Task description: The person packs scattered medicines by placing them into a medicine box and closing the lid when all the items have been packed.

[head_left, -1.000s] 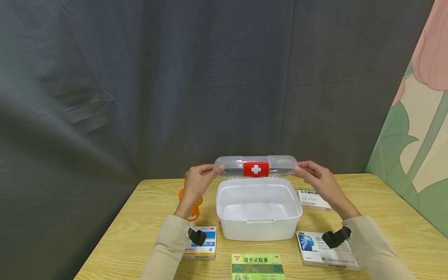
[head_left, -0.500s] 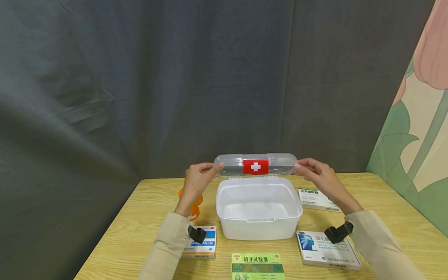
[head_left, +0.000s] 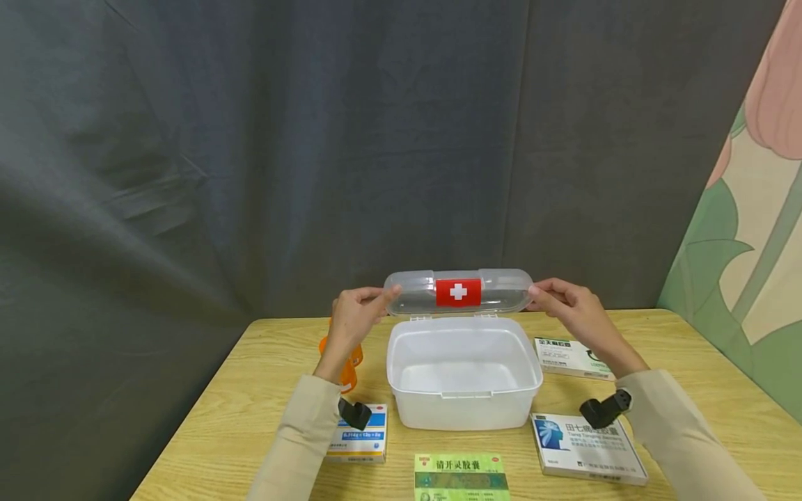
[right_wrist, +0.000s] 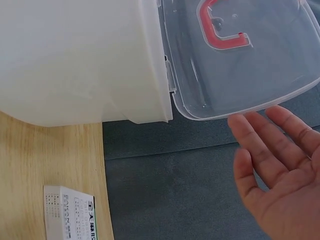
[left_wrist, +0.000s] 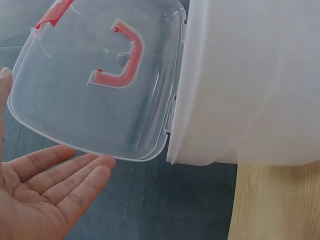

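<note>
White first-aid box [head_left: 464,412] stands upright on the wood-grain worktop [head_left: 244,424], open side up. Its clear plastic lid [head_left: 410,296] is raised on the two hinges at the back rim, tilted up above the box and attached to it. Red label with white cross [head_left: 444,298] sits at the middle of the lid's front edge; a red handle [left_wrist: 131,65] shows through the plastic in both wrist views.

Left hand [head_left: 354,321] holds the lid's left end, thumb on the front corner, fingers loosely extended against the side rim. Right hand [head_left: 578,311] holds the right end likewise in the head view; its thumb is out of sight in the right wrist view, where the fingers are spread and slightly bent at the rim.

Around the box: blue-and-white medicine box [head_left: 370,449] front left, partly behind the left sleeve [head_left: 289,435]; green Qingkailing capsule box [head_left: 462,481] nearest the camera, cut by the frame; white medicine box with blue head print [head_left: 579,456] front right; white-and-green medicine box [head_left: 564,356] farther back on the right, near the right wrist. Orange item [head_left: 348,379] beside the box on the left, half hidden by the left forearm, shape unclear. Dark grey curtain [head_left: 363,139] behind; flower mural [head_left: 752,278] at far right
</note>
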Demonstrator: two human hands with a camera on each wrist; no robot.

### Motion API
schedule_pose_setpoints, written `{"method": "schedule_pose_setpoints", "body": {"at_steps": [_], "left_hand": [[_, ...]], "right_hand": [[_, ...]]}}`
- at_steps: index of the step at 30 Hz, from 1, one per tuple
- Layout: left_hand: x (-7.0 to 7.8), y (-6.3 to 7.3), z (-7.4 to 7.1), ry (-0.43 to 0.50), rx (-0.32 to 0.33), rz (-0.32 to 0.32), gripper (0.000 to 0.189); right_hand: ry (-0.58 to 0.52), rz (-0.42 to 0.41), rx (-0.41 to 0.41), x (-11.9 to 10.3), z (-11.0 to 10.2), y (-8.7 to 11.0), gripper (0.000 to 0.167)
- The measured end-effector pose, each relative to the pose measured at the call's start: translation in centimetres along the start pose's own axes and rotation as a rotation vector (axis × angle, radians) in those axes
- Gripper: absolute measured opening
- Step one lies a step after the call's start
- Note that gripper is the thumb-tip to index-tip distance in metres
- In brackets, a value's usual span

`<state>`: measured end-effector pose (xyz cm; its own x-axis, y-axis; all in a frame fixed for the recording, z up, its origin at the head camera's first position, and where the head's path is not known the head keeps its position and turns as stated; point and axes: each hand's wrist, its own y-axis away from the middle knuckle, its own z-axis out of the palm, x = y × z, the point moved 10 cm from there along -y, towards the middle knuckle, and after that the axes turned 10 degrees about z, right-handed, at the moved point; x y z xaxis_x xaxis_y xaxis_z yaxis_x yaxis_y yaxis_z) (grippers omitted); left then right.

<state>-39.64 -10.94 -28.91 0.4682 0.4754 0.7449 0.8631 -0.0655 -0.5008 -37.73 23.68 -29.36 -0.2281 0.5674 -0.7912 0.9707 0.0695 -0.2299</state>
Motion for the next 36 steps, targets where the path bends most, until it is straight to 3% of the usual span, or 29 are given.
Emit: {"method": "schedule_pose_setpoints", "body": {"at_steps": [12,23,36], "left_hand": [[0.17,-0.11,-0.13,-0.008,0.012,-0.014,0.065],[0.36,-0.24,-0.31,-0.021,0.041,-0.001,0.065],[0.03,-0.32,-0.44,-0.030,0.065,-0.002,0.064]], "right_hand": [[-0.044,-0.003,0.074,-0.25,-0.15,-0.17,0.046],[-0.081,0.043,0.080,0.30,-0.19,-0.51,0.050],[-0.087,0.040,0.090,0.50,-0.07,-0.79,0.049]]}}
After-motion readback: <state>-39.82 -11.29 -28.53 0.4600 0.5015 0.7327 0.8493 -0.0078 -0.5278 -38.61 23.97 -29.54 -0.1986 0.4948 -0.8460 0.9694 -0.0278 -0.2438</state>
